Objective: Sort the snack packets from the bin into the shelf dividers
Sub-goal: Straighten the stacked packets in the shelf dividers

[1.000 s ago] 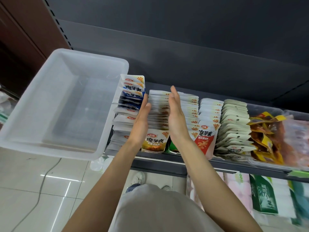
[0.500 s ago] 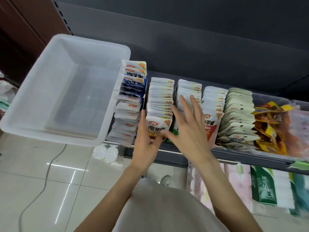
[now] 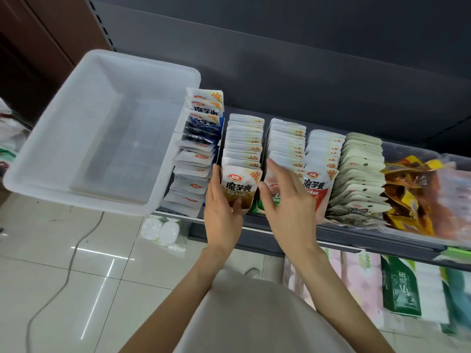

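1. Tidying looks like the step in hand: the snack packets (image 3: 243,138) stand in rows on the shelf (image 3: 331,236), and both hands are at its front edge.
2. The bin (image 3: 84,138) sits at the left end of the shelf, partly hanging over the floor. It looks empty, so I think the sorting is almost done.
3. The left hand (image 3: 223,217) holds the front brown packet (image 3: 240,186) of the second row from the bin. The thumb lies along the packet's left side, and one finger curls under its bottom edge.
4. The right hand (image 3: 288,207) is over the front of the next row to the right. Its fingers (image 3: 277,171) are spread wide and touch the tops of those packets. It is a bit blurry, so I cannot tell if it pinches anything.
5. The row beside the bin is blue and white and looks messy, with packets leaning different ways. The rows farther right stand neater.
6. Yellow and orange bags (image 3: 407,194) fill a clear tray at the right end.
7. Next, I think the brown packet needs a push back so it stands straight against its row. The push should be soft, because these thin packets may tip or slide forward off the front edge.
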Available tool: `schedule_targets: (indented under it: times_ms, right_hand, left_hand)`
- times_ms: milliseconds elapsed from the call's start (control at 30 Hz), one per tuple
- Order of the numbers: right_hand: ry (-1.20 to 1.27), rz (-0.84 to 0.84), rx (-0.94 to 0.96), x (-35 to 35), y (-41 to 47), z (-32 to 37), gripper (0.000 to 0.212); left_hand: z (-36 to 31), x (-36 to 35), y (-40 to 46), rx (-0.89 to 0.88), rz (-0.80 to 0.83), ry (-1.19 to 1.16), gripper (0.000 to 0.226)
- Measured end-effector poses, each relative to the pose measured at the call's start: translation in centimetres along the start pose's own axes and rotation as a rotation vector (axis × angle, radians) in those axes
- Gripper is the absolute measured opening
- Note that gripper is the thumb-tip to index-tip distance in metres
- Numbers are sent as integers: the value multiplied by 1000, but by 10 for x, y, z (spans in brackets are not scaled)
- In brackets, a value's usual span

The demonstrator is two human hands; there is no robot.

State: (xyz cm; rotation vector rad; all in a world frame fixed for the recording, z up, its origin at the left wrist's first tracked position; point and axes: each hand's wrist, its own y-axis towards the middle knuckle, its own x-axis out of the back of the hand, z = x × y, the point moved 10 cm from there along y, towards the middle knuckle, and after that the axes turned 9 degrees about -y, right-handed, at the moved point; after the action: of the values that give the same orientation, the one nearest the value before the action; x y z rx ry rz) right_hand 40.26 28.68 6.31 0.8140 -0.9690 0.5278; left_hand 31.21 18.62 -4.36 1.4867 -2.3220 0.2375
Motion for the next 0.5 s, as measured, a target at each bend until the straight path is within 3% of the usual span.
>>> schedule_targets:
  times_ms: [67,167,233,333,500]
  right_hand:
    - [151,123,-98,-6,-12,-8,33]
    - [220,404,-187,-41,-31,-11,45]
    - [181,496,-164,-58,-38,-6,56]
    - [235,564,-213,-76,-47,-3,67]
    - [304,497,-256,-77,-44,-4,69]
  left_hand:
    - [6,-1,1,46,42,-36,86]
    - [11,-1,1,61,96,-93,77]
    - [15,0,1,59,106,-112,73]
    - [17,-1,1,68,114,-127,70]
    - [19,3,1,101,93,-180,69]
